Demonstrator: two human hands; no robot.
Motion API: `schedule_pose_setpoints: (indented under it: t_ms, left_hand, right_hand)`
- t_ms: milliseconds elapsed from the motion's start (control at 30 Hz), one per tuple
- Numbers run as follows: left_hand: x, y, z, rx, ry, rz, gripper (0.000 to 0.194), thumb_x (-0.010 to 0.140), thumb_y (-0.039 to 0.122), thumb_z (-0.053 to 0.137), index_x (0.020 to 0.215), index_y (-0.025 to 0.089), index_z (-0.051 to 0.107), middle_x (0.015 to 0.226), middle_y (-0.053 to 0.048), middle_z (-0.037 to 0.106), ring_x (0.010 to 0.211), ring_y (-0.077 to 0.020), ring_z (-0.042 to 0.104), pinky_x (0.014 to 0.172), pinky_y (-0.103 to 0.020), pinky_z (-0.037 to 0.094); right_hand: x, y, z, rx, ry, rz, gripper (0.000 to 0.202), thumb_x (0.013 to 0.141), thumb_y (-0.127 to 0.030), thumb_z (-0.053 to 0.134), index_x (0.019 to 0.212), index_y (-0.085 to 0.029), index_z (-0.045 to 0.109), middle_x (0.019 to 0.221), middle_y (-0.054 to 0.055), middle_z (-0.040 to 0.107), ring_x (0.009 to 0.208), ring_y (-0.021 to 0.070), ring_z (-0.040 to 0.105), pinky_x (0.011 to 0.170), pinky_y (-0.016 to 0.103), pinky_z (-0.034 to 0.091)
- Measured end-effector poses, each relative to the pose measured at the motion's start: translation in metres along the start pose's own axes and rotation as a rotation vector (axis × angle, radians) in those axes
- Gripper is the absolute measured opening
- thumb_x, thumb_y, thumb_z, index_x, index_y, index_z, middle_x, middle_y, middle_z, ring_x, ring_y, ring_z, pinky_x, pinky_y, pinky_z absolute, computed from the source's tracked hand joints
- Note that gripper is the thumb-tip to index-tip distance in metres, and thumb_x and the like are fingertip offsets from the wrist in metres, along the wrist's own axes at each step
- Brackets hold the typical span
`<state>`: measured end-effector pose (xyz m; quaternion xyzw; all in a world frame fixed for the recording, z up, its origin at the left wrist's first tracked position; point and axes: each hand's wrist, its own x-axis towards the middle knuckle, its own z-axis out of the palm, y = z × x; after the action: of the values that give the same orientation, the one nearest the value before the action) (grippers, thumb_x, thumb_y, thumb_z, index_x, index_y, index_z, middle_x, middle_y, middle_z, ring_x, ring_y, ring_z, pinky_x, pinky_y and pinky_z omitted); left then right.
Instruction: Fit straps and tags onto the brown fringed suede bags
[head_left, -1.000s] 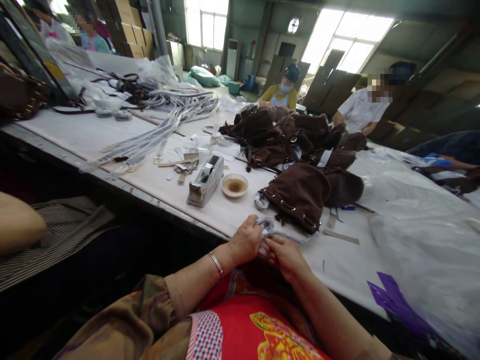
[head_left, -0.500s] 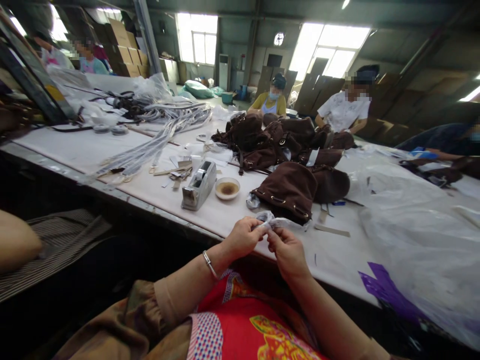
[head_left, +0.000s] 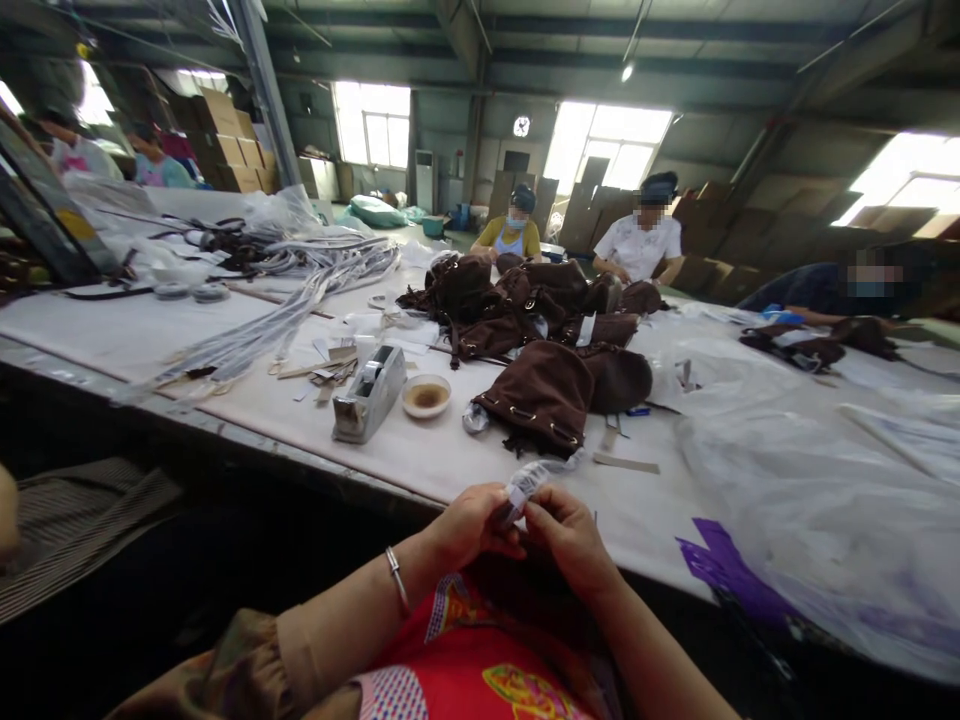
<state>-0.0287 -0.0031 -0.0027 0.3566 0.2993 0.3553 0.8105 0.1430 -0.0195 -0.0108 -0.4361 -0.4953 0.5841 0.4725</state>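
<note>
Near the table's front edge, my left hand (head_left: 480, 522) grips a bunched piece of clear plastic wrapping (head_left: 529, 478) with a whitish band and something dark inside. The fingers of my right hand (head_left: 564, 530) are closed in a pinch at the wrapping's right side. Its far end reaches towards a dark brown drawstring bag (head_left: 541, 395) with metal eyelets, lying just beyond my hands. What the plastic encloses is not clear. Left of the bag stand a small white dish (head_left: 427, 397) with brownish contents and a grey tape dispenser (head_left: 370, 393).
More brown bags (head_left: 517, 300) are heaped behind. Plastic-sleeved straps (head_left: 300, 290) spread over the left of the table (head_left: 247, 430), with paper tags (head_left: 330, 370) nearer. Plastic sheeting (head_left: 795, 470) and purple tape (head_left: 731, 565) lie at right. Several people work around the table.
My hands have come slightly nearer to my body, and more of the plastic wrapping now shows between them. The camera view has tilted up and shifted right.
</note>
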Motion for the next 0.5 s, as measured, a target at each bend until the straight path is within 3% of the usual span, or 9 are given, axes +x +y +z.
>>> schedule_pose_setpoints:
  t_ms: [100, 300, 500]
  left_hand:
    - [0.001, -0.004, 0.004, 0.047, -0.051, -0.038, 0.037, 0.071, 0.038, 0.069, 0.094, 0.011, 0.060, 0.080, -0.006, 0.059, 0.069, -0.0154, 0.059, 0.064, -0.033, 0.058]
    - [0.009, -0.013, 0.020, 0.250, 0.137, -0.056, 0.041, 0.062, 0.039, 0.080, 0.083, 0.009, 0.060, 0.069, -0.002, 0.059, 0.062, -0.0111, 0.057, 0.062, -0.023, 0.049]
    - [0.011, -0.006, 0.033, 0.450, 0.023, 0.083, 0.030, 0.068, 0.037, 0.073, 0.076, 0.011, 0.060, 0.065, 0.002, 0.054, 0.058, -0.0077, 0.045, 0.054, -0.020, 0.034]
  right_hand:
    - [-0.010, 0.001, -0.002, -0.012, -0.011, -0.005, 0.029, 0.082, -0.046, 0.072, 0.077, -0.019, 0.061, 0.057, -0.004, 0.053, 0.052, 0.0096, 0.045, 0.049, 0.021, 0.035]
    - [-0.022, 0.004, -0.004, -0.113, 0.060, -0.047, 0.032, 0.078, -0.048, 0.074, 0.075, -0.018, 0.063, 0.065, -0.001, 0.060, 0.059, 0.0124, 0.050, 0.055, 0.024, 0.041]
    - [-0.030, 0.011, -0.032, -0.122, 0.095, 0.025, 0.032, 0.075, -0.047, 0.078, 0.077, -0.017, 0.068, 0.067, 0.000, 0.062, 0.064, 0.0152, 0.055, 0.059, 0.025, 0.044]
